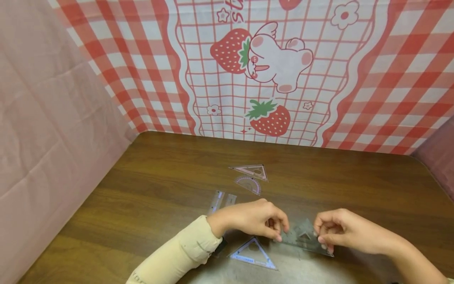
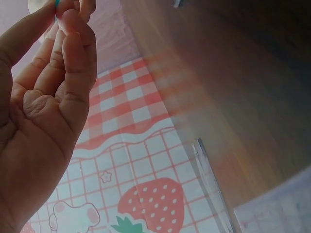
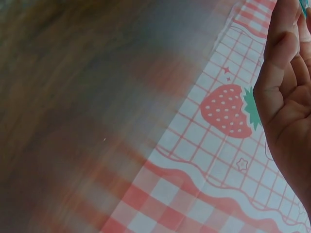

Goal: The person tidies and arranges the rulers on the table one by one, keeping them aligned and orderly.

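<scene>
A greenish see-through set square (image 1: 292, 238) with a cut-out in its middle is held between both hands, low over the table. My left hand (image 1: 260, 219) pinches its left corner between thumb and fingers. On the opposite side, the right hand (image 1: 349, 232) grips the right corner with curled fingers. In the left wrist view, a thin teal edge (image 2: 57, 9) shows between the fingertips. The right wrist view catches only a sliver of teal at its top corner. Just left of the held piece lies a clear set square (image 1: 248, 259) with blue markings.
Farther back lie a pink-marked set square (image 1: 264, 172) and a clear protractor (image 1: 244, 180). A clear ruler (image 1: 217, 200) and another clear strip (image 1: 230, 199) are partly hidden behind the left forearm. A dark object (image 1: 220, 247) shows beside the left cuff. Checked cloth (image 1: 383, 98) hangs along the table's back edge.
</scene>
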`<act>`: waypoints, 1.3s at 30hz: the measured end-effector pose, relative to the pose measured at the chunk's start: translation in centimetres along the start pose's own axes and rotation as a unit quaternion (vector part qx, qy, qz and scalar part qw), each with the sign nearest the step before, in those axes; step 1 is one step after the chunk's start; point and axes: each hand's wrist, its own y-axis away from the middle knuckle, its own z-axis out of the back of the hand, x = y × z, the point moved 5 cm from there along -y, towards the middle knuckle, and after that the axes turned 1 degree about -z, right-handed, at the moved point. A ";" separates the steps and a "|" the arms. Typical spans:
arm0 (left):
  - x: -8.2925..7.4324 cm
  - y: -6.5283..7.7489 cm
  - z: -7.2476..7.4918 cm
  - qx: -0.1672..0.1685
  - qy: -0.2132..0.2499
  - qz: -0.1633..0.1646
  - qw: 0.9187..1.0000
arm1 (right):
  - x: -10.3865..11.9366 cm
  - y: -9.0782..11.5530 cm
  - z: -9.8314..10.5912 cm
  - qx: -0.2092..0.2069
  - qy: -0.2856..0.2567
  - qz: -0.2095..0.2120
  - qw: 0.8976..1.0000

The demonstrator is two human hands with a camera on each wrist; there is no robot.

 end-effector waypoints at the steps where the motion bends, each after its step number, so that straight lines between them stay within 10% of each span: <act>1: 0.0 -0.1 -0.1 0.001 0.000 0.000 1.000 | -0.1 0.1 0.0 0.003 -0.003 0.000 1.000; 39: -0.8 -2.0 -3.1 0.066 -0.015 0.073 0.995 | -0.8 1.3 -1.4 0.074 -0.056 -0.025 0.995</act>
